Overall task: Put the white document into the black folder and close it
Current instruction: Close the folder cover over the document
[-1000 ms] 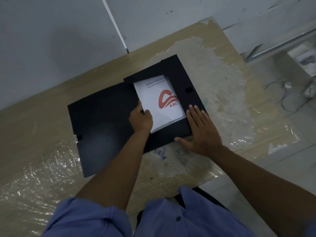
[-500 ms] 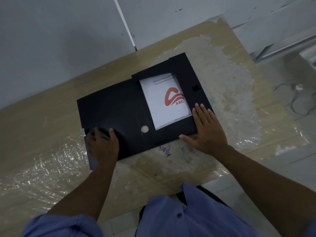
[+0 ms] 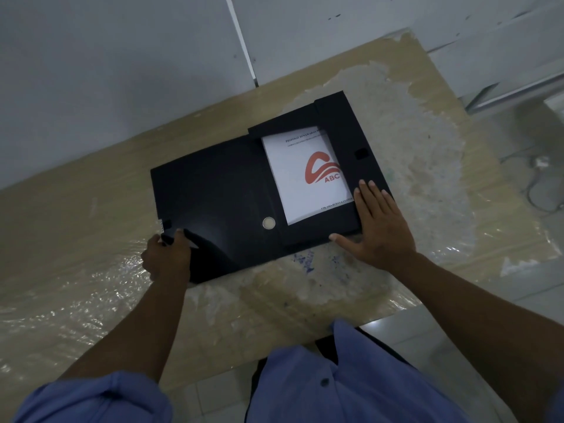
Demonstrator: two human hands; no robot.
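The black folder (image 3: 219,190) lies open on the table. The white document (image 3: 305,175), with a red logo and the letters ABC, rests in the folder's right half, tucked under black flaps at its top, right and bottom. My left hand (image 3: 166,259) grips the near left corner of the folder's left cover, fingers curled around its edge, and that corner is raised slightly. My right hand (image 3: 378,227) lies flat, fingers spread, on the folder's near right corner. A small round silver button (image 3: 268,222) sits near the folder's spine.
The wooden table (image 3: 91,227) is covered in wrinkled clear plastic film (image 3: 67,294). A grey wall (image 3: 122,71) stands right behind it. To the right are tiled floor and a cable (image 3: 537,184). My blue shirt (image 3: 351,380) fills the bottom edge.
My left hand left the document, moved to the folder's near left corner and took hold of the cover edge. My right hand stayed pressed on the right side.
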